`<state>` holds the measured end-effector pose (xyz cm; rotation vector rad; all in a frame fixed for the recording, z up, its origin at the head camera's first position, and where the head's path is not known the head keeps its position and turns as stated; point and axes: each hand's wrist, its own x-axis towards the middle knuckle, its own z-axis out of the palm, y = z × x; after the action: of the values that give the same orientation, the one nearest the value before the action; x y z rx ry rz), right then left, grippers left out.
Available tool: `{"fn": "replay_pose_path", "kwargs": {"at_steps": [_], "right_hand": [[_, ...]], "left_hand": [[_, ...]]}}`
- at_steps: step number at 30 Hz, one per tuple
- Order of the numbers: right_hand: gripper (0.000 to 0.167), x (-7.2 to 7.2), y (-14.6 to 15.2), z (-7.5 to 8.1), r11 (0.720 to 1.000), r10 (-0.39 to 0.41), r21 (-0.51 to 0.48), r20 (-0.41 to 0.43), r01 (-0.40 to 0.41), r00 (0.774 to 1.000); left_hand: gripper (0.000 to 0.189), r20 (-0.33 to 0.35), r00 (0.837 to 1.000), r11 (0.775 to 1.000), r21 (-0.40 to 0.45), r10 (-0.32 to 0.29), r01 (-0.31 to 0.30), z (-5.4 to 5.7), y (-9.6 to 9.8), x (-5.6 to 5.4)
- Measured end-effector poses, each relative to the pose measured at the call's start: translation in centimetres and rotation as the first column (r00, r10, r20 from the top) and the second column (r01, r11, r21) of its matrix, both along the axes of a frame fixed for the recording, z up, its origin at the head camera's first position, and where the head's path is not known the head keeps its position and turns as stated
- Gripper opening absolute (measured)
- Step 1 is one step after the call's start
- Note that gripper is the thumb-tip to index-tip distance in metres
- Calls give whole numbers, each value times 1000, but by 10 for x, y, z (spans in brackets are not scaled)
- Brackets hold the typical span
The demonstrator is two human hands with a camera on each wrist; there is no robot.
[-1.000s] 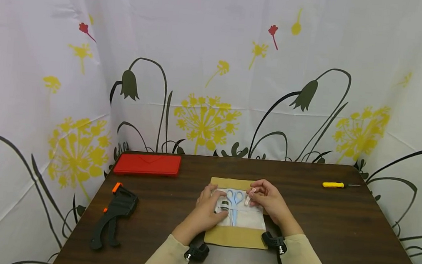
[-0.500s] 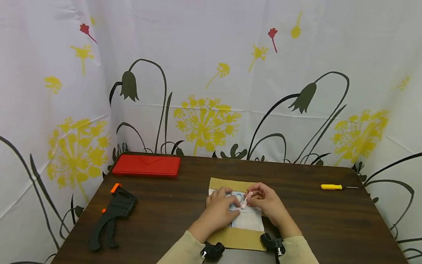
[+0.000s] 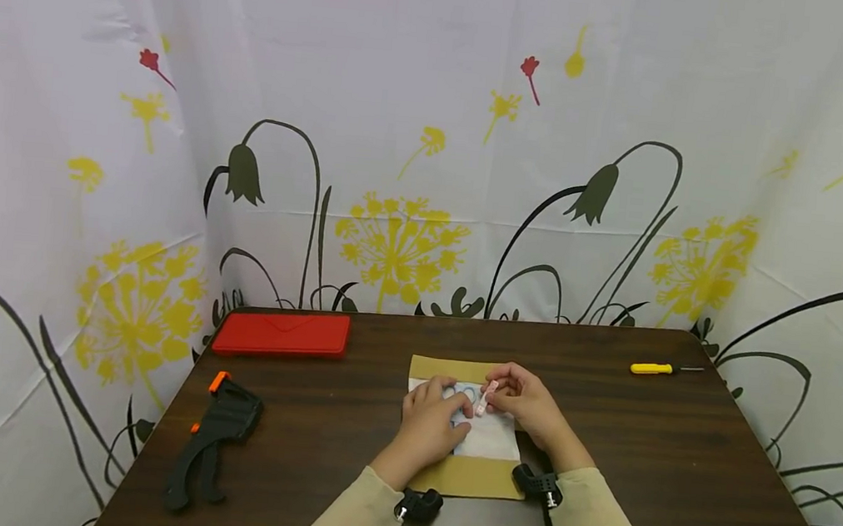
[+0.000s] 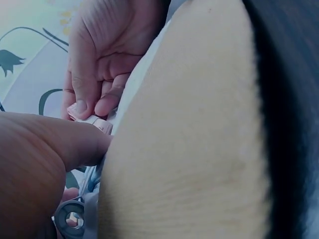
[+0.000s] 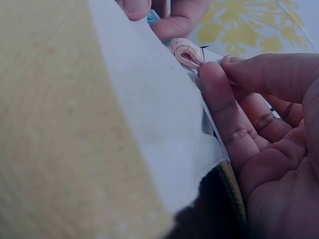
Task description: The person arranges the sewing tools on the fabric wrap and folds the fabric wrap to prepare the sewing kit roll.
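A small pouch with mustard borders [image 3: 474,478] and a white middle lies at the near centre of the table. My right hand [image 3: 531,405] pinches a folded pink-and-white measuring tape [image 5: 185,54] between thumb and fingertips over the pouch's upper right. My left hand [image 3: 426,424] rests over the left part, its fingers relaxed. Beneath it, small scissors with pale blue handles [image 3: 472,391] are mostly covered. In the left wrist view a grey bobbin [image 4: 71,219] shows below the left thumb [image 4: 75,144], and the right hand holds the tape just beyond.
At the back left lies a red case [image 3: 281,333]. A black clamp with orange tips [image 3: 227,420] lies on the left, and a yellow screwdriver [image 3: 651,368] at the back right. A patterned curtain [image 3: 418,129] hangs behind the brown table [image 3: 638,449].
My left hand has moved right across the pouch, covering the bobbins and most of the scissors. The right hand, still pinching the measuring tape, has come slightly left. The head view has shifted a little.
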<state>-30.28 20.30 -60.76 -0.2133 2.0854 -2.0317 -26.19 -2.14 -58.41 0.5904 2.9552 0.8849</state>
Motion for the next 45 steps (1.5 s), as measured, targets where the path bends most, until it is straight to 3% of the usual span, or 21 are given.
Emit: {"fn": "replay_pose_path", "kwargs": {"at_steps": [21, 33, 45], "right_hand": [[31, 2, 0, 0, 998, 43, 36, -6, -43, 999], [32, 3, -2, 2, 986, 98, 138, -64, -89, 993], [29, 5, -2, 7, 983, 135, 133, -33, -129, 990]], "left_hand": [[22, 31, 999, 998, 55, 20, -22, 4, 0, -1], [21, 34, 999, 996, 86, 27, -30, 1, -1, -1], [25, 64, 997, 994, 99, 41, -47, 0, -1, -3]]}}
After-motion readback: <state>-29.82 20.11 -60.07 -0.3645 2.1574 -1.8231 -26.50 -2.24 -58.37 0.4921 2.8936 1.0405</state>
